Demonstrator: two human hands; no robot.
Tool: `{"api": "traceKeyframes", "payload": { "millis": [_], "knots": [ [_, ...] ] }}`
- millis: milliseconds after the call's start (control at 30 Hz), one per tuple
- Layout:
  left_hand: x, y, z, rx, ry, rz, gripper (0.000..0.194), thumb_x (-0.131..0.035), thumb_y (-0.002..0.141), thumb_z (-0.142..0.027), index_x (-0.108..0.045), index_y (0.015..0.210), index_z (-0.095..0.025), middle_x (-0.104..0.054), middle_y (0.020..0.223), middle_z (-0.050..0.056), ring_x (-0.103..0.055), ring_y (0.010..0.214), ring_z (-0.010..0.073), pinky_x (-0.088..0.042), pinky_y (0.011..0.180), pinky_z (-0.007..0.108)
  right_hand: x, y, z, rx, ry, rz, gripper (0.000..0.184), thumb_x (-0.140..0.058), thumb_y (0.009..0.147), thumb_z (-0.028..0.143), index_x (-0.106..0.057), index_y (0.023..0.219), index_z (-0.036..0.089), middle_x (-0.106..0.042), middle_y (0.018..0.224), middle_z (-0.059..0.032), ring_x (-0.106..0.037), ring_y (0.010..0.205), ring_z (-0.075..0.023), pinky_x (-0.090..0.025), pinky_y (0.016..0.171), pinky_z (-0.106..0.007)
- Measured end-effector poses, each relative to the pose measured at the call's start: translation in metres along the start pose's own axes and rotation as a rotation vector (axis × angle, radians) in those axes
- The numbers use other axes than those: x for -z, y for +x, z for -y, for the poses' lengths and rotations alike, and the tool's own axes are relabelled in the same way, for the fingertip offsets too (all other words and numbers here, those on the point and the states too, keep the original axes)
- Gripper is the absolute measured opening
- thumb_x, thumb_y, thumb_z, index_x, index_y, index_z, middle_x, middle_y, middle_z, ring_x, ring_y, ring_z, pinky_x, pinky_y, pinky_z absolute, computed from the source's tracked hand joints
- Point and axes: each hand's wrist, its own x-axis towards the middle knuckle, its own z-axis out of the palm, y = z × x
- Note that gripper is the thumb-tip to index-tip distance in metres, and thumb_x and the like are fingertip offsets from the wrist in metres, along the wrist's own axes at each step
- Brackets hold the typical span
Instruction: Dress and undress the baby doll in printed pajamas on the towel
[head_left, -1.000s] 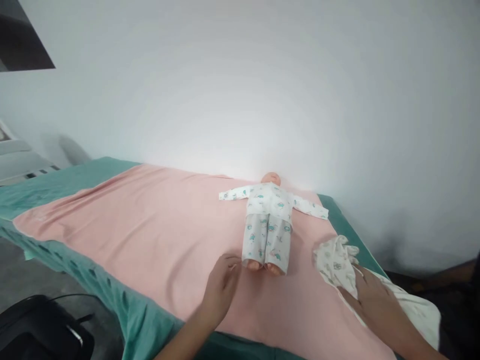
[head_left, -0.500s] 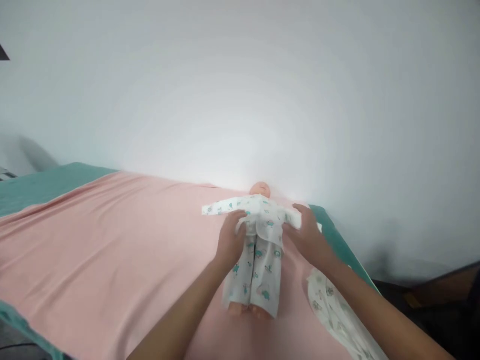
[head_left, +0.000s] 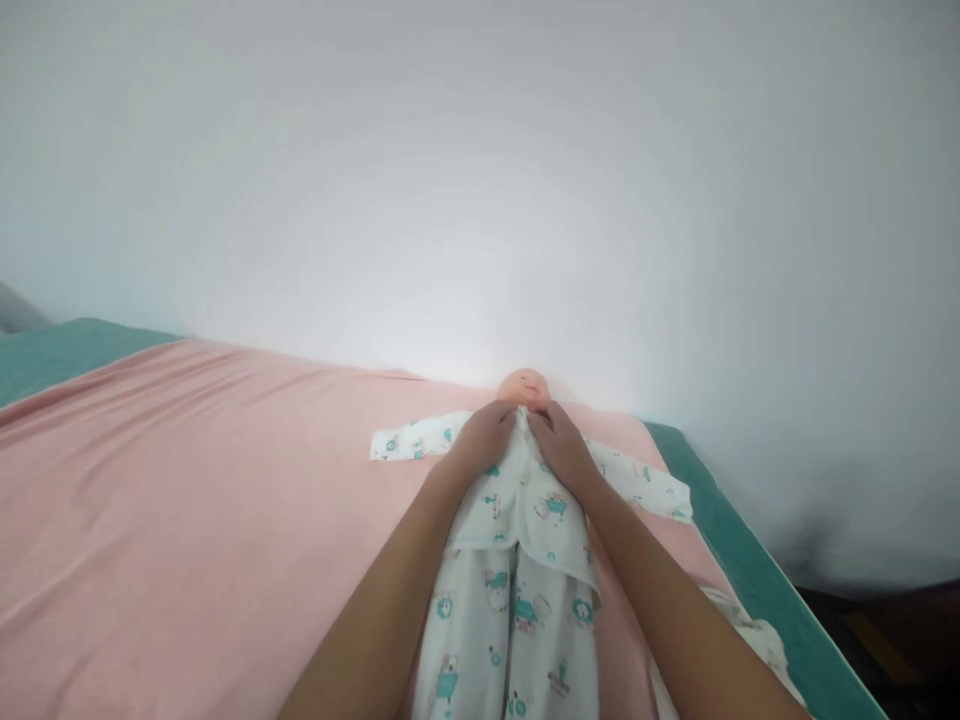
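A baby doll (head_left: 523, 385) lies on its back with its head toward the wall. It wears a white long-sleeved baby shirt (head_left: 551, 510) with a teal animal print, its sleeves stretched out to both sides. Matching trousers (head_left: 514, 630) cover its legs. Just below the doll's chin, my left hand (head_left: 486, 438) is closed on the left side of the shirt's collar. My right hand (head_left: 564, 445) is closed on the other side of the collar, close to the left one. The fingertips are partly hidden against the cloth.
A pink sheet (head_left: 225, 520) lies under the doll, over a green cover (head_left: 90, 345). White printed cloth (head_left: 765, 640) lies crumpled at the lower right, partly behind my right forearm. The wall (head_left: 480, 200) rises directly behind the doll's head.
My right hand has left the crumpled cloth, and both hands have moved up over the doll to the shirt collar, closing there. The view has moved nearer to the doll.
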Motion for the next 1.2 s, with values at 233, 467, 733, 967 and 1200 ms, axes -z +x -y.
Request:
{"api": "traceKeyframes", "payload": {
  "millis": [233,467,733,967,1200],
  "knots": [
    [-0.005,-0.005,-0.001,-0.052,-0.077,0.019,0.039,-0.037,0.093,-0.024,-0.063,0.121,-0.017,-0.058,0.134,0.007,-0.051,0.126,0.019,-0.034,0.113,0.035,-0.008,0.001,-0.017,0.074,0.073,0.012,0.028,-0.045,0.089,0.04,-0.057,0.109,0.025,-0.065,0.113,-0.0038,-0.056,0.109,-0.0219,-0.04,0.098,-0.041],
    [-0.006,-0.002,0.002,-0.079,0.0,0.054,0.041,-0.036,0.093,-0.024,-0.061,0.125,-0.017,-0.057,0.135,0.008,-0.05,0.127,0.0204,-0.035,0.113,0.037,-0.017,0.004,-0.019,0.203,-0.019,-0.03,0.03,-0.039,0.091,0.034,-0.058,0.112,0.024,-0.063,0.115,-0.0078,-0.055,0.11,-0.024,-0.04,0.1,-0.044],
    [-0.011,-0.006,-0.001,-0.124,0.053,0.018,0.039,-0.037,0.091,-0.019,-0.064,0.12,-0.016,-0.059,0.13,0.011,-0.052,0.124,0.0225,-0.038,0.111,0.038,-0.018,0.0,-0.024,0.226,0.048,-0.068,0.028,-0.041,0.089,0.032,-0.056,0.11,0.022,-0.061,0.112,-0.0088,-0.054,0.109,-0.0234,-0.041,0.099,-0.043],
    [-0.007,-0.01,-0.011,-0.137,0.058,0.007,0.039,-0.037,0.09,-0.016,-0.068,0.113,-0.02,-0.063,0.123,0.007,-0.055,0.119,0.021,-0.04,0.109,0.036,-0.018,0.001,-0.02,0.224,0.107,-0.11,0.021,-0.043,0.086,0.027,-0.054,0.103,0.024,-0.06,0.107,-0.0072,-0.054,0.106,-0.0231,-0.044,0.096,-0.043],
    [-0.009,-0.012,-0.012,-0.116,0.081,-0.008,0.037,-0.039,0.09,-0.017,-0.071,0.108,-0.024,-0.065,0.116,0.006,-0.055,0.118,0.0224,-0.039,0.109,0.037,-0.01,-0.002,-0.014,0.182,0.108,-0.13,0.021,-0.046,0.08,0.021,-0.057,0.098,0.024,-0.062,0.101,-0.0058,-0.057,0.099,-0.0224,-0.046,0.091,-0.041]
  ]
}}
